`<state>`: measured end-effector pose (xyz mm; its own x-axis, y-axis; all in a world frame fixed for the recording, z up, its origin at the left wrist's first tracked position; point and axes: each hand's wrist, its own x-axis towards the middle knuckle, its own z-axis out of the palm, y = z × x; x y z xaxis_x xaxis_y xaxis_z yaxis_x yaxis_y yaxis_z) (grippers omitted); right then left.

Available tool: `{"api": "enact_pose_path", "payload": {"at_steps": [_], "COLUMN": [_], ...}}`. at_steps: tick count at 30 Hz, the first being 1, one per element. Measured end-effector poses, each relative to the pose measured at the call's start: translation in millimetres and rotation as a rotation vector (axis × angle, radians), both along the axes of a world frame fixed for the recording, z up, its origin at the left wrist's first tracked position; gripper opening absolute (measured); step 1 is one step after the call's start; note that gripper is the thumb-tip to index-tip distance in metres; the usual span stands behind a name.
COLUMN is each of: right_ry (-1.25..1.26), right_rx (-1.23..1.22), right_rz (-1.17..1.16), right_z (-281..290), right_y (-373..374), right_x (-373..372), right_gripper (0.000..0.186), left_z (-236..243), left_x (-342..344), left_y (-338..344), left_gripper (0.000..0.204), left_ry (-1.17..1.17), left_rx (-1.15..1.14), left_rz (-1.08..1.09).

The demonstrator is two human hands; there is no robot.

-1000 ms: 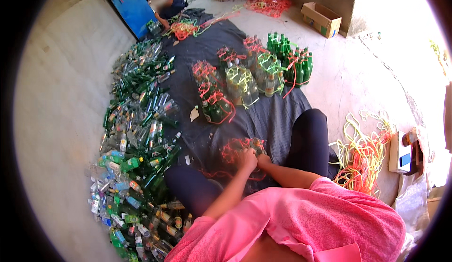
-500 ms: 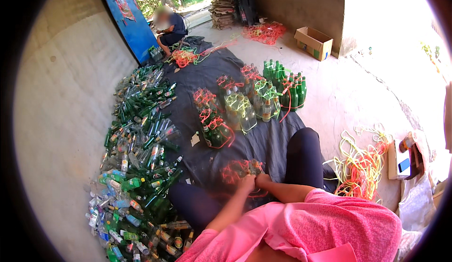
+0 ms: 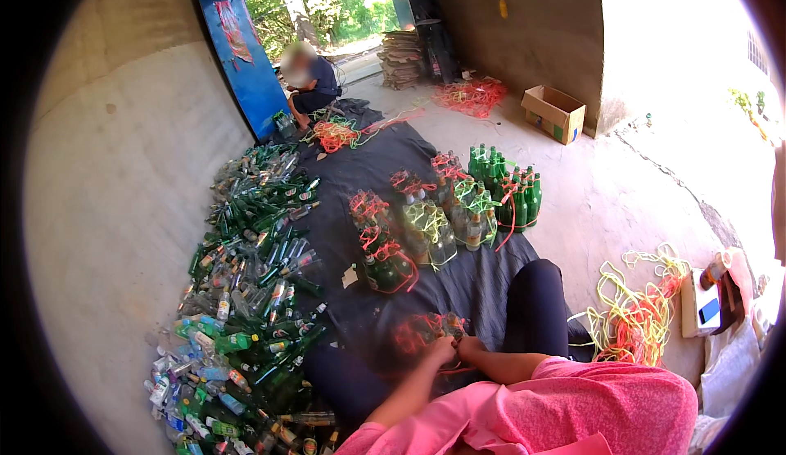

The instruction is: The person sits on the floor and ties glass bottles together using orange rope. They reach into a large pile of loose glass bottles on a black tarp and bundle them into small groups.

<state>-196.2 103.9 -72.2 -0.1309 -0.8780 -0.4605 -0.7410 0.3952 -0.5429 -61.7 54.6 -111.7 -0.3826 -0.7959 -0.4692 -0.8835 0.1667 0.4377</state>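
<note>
Between my knees, a bundle of glass bottles (image 3: 449, 322) stands on the dark ground sheet (image 3: 360, 287), wrapped with red plastic strapping cord (image 3: 407, 334). Close together at its near side are my left hand (image 3: 443, 351) and my right hand (image 3: 471, 349), both closed. They appear to grip the cord, a strand of which shows below them; the fingertips are small and partly hidden. Ahead stand several tied bundles: green bottles (image 3: 385, 272) in red cord, clear bottles (image 3: 431, 241) in yellow-green cord, and more green bottles (image 3: 518, 203) behind.
Along the left wall lies a long heap of loose bottles (image 3: 246, 279). At my right are tangled red and yellow cords (image 3: 634, 312) and a white box (image 3: 698, 312) with a phone on it. Farther off are a cardboard box (image 3: 554, 115) and a seated person (image 3: 315, 83) by a blue door (image 3: 237, 62).
The whole view has shifted, so the scene sits lower and slightly farther right. My hands stay together at the same bundle, with little visible change in their grip.
</note>
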Motion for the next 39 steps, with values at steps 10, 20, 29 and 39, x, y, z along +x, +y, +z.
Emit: {"api": "enact_pose_path", "payload": {"at_steps": [10,20,29,39], "right_ry": [0.052,-0.032,0.087,-0.006], "right_rx": [-0.007,-0.028,-0.044,-0.118], "right_rz": [0.007,0.233,0.218,0.123], "right_z": [-38,-68,-134,-97], "right_y": [-9,-34,-30,-36], "right_x": [-26,4,-23,10], "right_gripper": [0.036,0.045,0.047,0.038], "left_z": [147,56,154,95], "left_x": [-45,17,-9,48], "left_y": [10,-46,-21,-67], "left_gripper": [0.034,0.043,0.063,0.032], "left_ry": [-0.359,-0.337,-0.288,-0.045], "left_rx": [-0.071,-0.257,-0.133,-0.163], "left_rz": [-0.357,-0.585,-0.297,-0.155]}}
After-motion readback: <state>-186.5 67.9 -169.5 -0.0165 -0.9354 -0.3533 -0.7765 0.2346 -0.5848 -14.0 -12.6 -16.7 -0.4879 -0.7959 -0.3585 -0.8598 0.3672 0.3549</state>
